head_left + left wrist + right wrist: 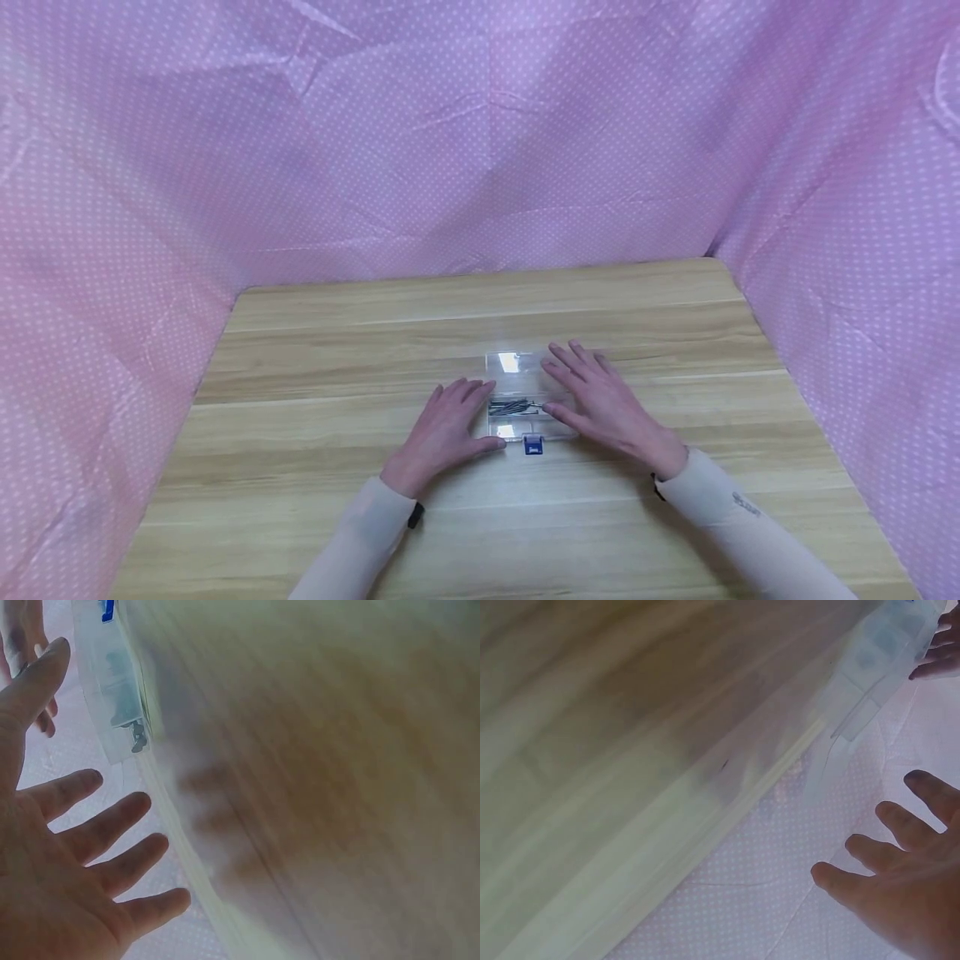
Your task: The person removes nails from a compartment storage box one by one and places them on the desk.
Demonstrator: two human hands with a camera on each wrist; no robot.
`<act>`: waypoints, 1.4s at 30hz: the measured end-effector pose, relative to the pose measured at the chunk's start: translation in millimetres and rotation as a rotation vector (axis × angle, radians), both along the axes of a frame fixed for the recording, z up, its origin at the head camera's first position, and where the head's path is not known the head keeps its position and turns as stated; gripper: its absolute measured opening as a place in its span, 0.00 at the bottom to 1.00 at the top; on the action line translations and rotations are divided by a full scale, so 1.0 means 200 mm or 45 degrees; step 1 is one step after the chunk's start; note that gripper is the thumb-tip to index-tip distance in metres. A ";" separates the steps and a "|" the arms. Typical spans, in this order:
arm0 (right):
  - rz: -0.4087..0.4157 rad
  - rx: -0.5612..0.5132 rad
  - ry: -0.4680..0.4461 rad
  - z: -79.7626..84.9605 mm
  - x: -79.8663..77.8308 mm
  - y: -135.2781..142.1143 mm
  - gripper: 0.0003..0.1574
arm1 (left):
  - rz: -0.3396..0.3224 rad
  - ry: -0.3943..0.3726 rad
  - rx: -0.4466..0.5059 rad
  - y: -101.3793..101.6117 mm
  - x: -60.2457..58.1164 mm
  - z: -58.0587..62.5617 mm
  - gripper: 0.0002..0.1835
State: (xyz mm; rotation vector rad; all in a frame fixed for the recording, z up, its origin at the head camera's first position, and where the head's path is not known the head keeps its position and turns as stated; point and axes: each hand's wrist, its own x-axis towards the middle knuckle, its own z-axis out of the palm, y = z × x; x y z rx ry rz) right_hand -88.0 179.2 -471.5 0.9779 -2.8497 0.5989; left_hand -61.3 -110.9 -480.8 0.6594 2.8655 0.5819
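Sleeves (360, 533): they come in from the bottom of the frame; a cuff might, I think, catch the box's front edge if an arm drops low.
Left hand (450, 429): just left of lower centre, fingers straight, a little apart, clamped on nothing; a careless nudge of the fingertips could shove the box sideways.
Right hand (600, 400): right of centre, fingers spread, gripping nothing; its thumb is by the nails, so a downward press could get a prick.
Blue latch (533, 444): at the box's near edge; I can't tell whether it's fastened. If it's loose, tipping could spill everything.
Clear box (531, 434): lower centre, between the hands; I can't tell how its lid sits. Its slick plastic might slide under uneven pressure.
Nails (508, 407): bunched in the box's middle strip; a jolt could scatter them.
Wooden table (300, 333): beneath it all; spilled nails could roll there.
Pink cloth (360, 167): across the upper frame, beyond trouble.
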 end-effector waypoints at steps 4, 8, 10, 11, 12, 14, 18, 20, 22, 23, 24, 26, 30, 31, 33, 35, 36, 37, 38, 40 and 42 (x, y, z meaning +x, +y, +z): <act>0.044 -0.040 0.025 0.00 -0.01 -0.02 0.42 | -0.022 -0.003 -0.009 0.00 -0.01 -0.01 0.48; 0.097 -0.058 0.062 -0.01 -0.02 -0.05 0.37 | -0.037 0.000 0.005 0.00 -0.01 -0.01 0.44; 0.116 -0.058 0.077 -0.01 -0.03 -0.07 0.35 | -0.041 0.006 0.017 0.00 -0.01 -0.01 0.42; 0.125 -0.056 0.087 -0.01 -0.03 -0.08 0.34 | -0.044 0.007 0.022 0.00 -0.01 -0.01 0.42; 0.132 -0.058 0.090 -0.01 -0.03 -0.09 0.32 | -0.046 0.007 0.026 0.00 -0.02 -0.01 0.41; 0.148 -0.060 0.090 -0.01 -0.04 -0.10 0.29 | -0.045 -0.003 0.040 0.00 -0.02 -0.01 0.40; 0.174 -0.066 0.058 -0.01 -0.04 -0.14 0.22 | -0.030 -0.038 0.066 0.01 -0.02 -0.02 0.39; 0.184 -0.064 0.037 -0.01 -0.04 -0.16 0.19 | -0.016 -0.058 0.081 0.01 -0.02 -0.02 0.39; 0.193 -0.059 0.020 -0.01 -0.05 -0.17 0.16 | -0.005 -0.073 0.095 0.01 -0.03 -0.01 0.39; 0.197 -0.055 0.016 -0.01 -0.05 -0.18 0.15 | -0.001 -0.078 0.101 0.01 -0.03 -0.01 0.39; 0.201 -0.049 0.014 -0.01 -0.05 -0.19 0.13 | 0.002 -0.081 0.102 0.02 -0.03 -0.01 0.39; 0.206 -0.040 0.007 -0.02 -0.05 -0.20 0.12 | 0.007 -0.086 0.109 0.02 -0.02 -0.02 0.39; 0.206 -0.019 -0.008 -0.02 -0.05 -0.22 0.10 | 0.016 -0.092 0.119 0.02 -0.03 -0.01 0.39; 0.203 -0.017 -0.014 -0.02 -0.05 -0.23 0.10 | 0.019 -0.094 0.122 0.02 -0.03 -0.01 0.39; 0.197 -0.013 -0.024 -0.02 -0.06 -0.23 0.10 | 0.027 -0.096 0.119 0.03 -0.03 -0.01 0.40; 0.190 -0.009 -0.030 -0.03 -0.06 -0.23 0.10 | 0.034 -0.095 0.118 0.03 -0.03 -0.01 0.40; 0.189 -0.005 -0.028 -0.03 -0.06 -0.24 0.10 | 0.035 -0.093 0.115 0.03 -0.03 -0.01 0.40; 0.187 -0.003 -0.026 -0.03 -0.06 -0.24 0.09 | 0.038 -0.094 0.114 0.03 -0.03 -0.01 0.40; 0.187 0.000 -0.024 -0.03 -0.07 -0.24 0.09 | 0.040 -0.092 0.112 0.03 -0.03 -0.01 0.40; 0.186 0.004 -0.021 -0.03 -0.07 -0.24 0.09 | 0.043 -0.092 0.111 0.03 -0.03 -0.01 0.40; 0.186 0.011 -0.020 -0.03 -0.08 -0.24 0.08 | 0.049 -0.092 0.110 0.03 -0.03 -0.02 0.40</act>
